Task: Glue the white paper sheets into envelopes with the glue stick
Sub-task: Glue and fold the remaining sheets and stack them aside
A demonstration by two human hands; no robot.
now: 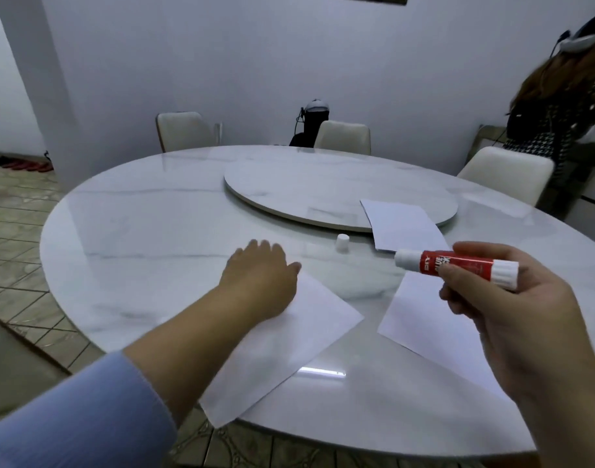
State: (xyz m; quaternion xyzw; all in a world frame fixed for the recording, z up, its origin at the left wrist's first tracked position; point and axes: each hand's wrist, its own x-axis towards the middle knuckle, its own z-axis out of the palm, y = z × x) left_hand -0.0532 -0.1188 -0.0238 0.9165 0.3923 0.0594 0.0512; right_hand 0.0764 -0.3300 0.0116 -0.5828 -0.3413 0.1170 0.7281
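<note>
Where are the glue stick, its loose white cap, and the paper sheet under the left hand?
glue stick (454,263): head view, on its red label, held in the right hand.
cap (342,243): head view, on its side wall, standing on the table.
paper sheet (289,339): head view, on its bare middle.

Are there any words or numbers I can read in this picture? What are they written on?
White print on the red label of the glue stick, held in the right hand: upside down and too blurred to read.
Glue stick cap standing on the table: no writing shows.
The three paper sheets, such as the one under the left hand: blank.
Nothing else carries text.
</note>
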